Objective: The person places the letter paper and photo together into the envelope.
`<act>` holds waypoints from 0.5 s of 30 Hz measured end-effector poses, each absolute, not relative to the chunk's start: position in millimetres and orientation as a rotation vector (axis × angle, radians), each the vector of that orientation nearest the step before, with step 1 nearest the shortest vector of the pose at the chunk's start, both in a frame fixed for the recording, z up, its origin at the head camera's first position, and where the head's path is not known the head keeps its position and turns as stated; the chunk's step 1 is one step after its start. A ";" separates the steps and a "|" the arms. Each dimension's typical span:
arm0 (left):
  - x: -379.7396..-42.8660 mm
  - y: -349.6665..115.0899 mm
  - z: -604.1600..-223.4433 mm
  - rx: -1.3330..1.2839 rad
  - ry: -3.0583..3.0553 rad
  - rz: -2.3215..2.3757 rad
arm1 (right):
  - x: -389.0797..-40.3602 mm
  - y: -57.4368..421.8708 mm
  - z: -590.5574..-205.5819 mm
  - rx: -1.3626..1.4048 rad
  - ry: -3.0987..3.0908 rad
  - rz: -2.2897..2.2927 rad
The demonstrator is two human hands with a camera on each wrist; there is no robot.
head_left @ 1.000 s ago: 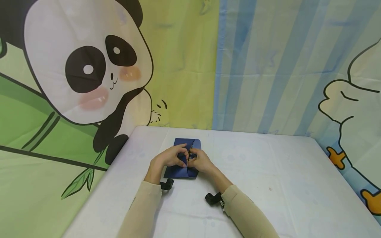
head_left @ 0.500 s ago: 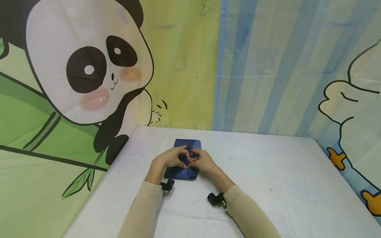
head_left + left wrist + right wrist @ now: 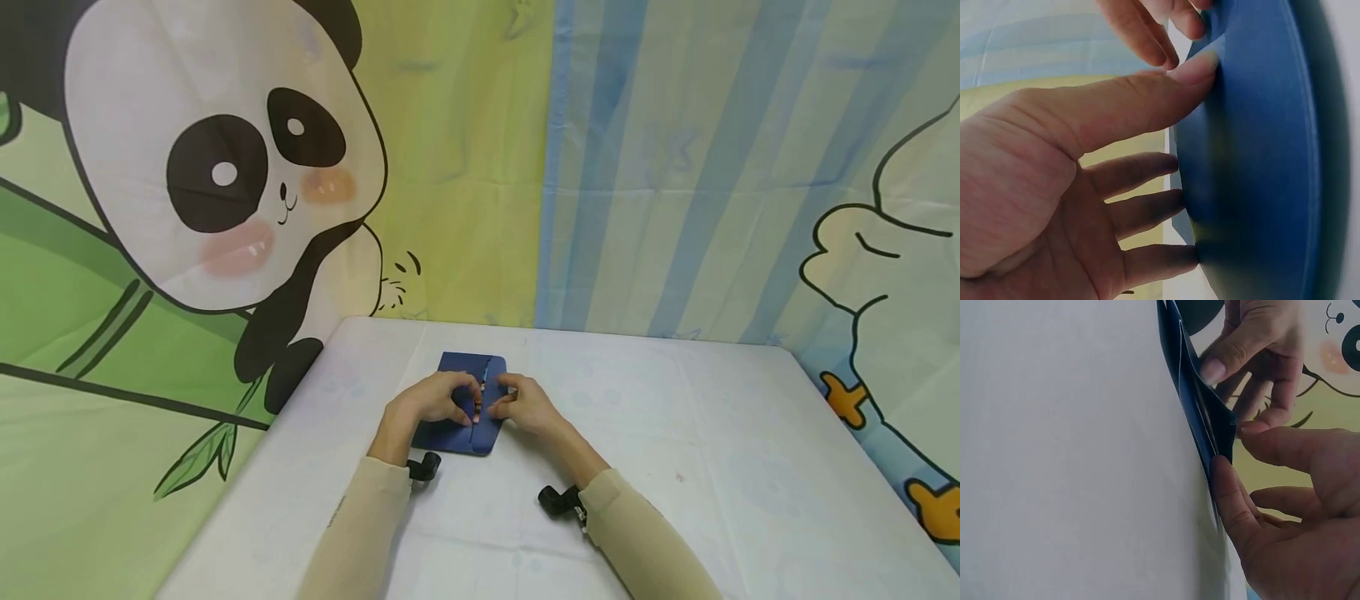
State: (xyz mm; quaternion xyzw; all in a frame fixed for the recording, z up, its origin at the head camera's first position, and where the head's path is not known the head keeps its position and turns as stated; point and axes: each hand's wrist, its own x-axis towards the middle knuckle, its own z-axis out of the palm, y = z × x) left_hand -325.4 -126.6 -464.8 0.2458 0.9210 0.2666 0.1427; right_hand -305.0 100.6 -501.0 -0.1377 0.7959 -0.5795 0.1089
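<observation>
A dark blue paper envelope point(image 3: 447, 435) lies on the table, its pocket mouth facing right and its flap point(image 3: 492, 422) folded out. Small multicoloured bits point(image 3: 477, 412) show in the mouth. My left hand point(image 3: 435, 397) grips the pocket panel along the mouth, with the thumb and fingers spread on it. In the right wrist view the panel point(image 3: 1216, 412) bulges upward and leaves a gap. My right hand point(image 3: 527, 402) is at the flap side, its thumb and index finger spread apart and nothing seen between them. What lies deeper in the pocket is hidden.
The table point(image 3: 660, 450) has a white cloth over it. Behind it hangs a printed curtain point(image 3: 465, 167) with a panda on the left. Each wrist carries a small black camera mount, one on the left point(image 3: 425, 467) and one on the right point(image 3: 558, 502).
My right hand has drawn back to the right from the pocket mouth, and its fingers have parted. More of the mouth and flap shows. The left hand keeps its place on the panel.
</observation>
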 end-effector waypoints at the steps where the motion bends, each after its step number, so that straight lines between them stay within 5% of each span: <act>1: -325.7 -126.1 -464.6 0.699 2.673 0.764 | -304.6 102.6 -500.6 -0.396 2.343 -1.703; 15: -323.7 -118.1 -469.8 0.580 2.773 0.731 | -301.1 121.8 -493.7 -0.407 2.782 -1.339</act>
